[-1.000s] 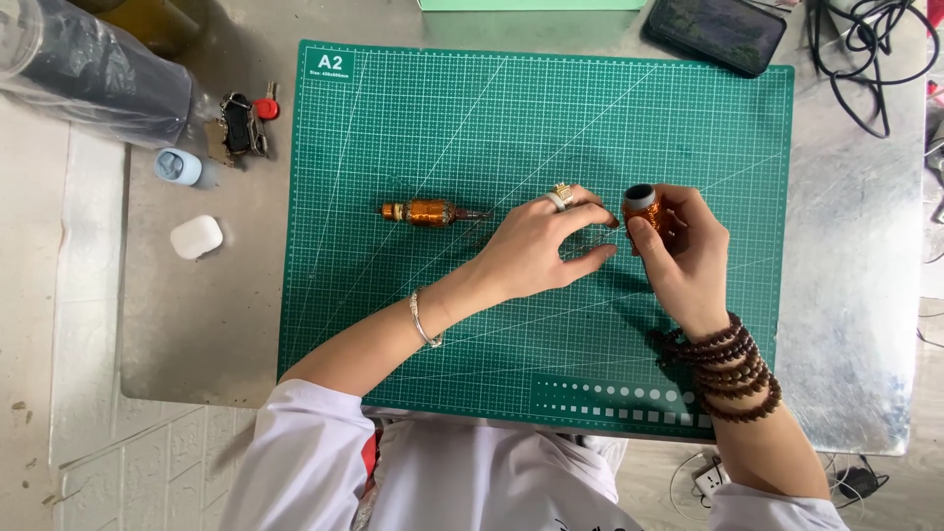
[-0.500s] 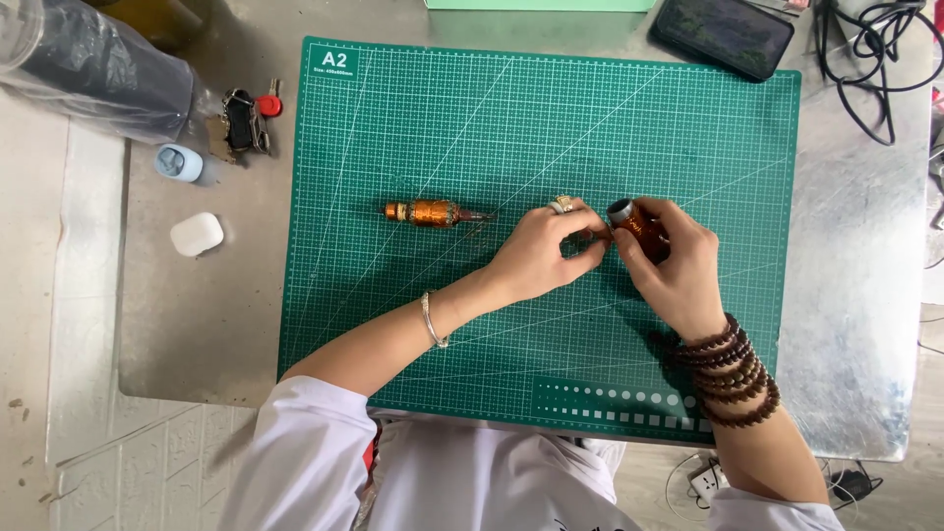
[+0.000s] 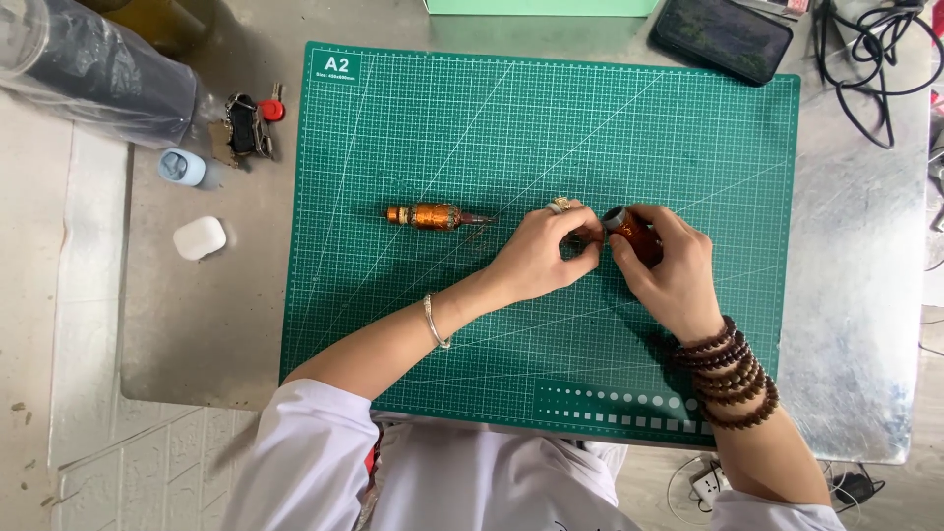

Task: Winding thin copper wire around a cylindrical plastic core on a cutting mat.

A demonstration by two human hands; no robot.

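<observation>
On the far left of the grey metal table (image 3: pixel 865 324) lie a small white rounded case (image 3: pixel 199 237), a little pale blue cap (image 3: pixel 182 166) and a bunch of dark keys with a red tag (image 3: pixel 248 123). They are at about nine o'clock from the big green cutting mat (image 3: pixel 442 334).

Near the middle of the mat lies a small orange-brown copper wire coil on a thin metal rod (image 3: pixel 433 215). Nothing touches it.

At three o'clock from it is the left hand (image 3: pixel 536 258). Its fingers are curled together, and the tips seem to pinch something too small to see.

Just beside it, the right hand (image 3: pixel 674 275) is closed around a small dark brown cylinder with a silver end (image 3: pixel 627 226). The silver end points to ten o'clock.

The step looks like fine finger work on the end of the cylinder. It calls for a steady hold and slow, gentle fingers.
</observation>
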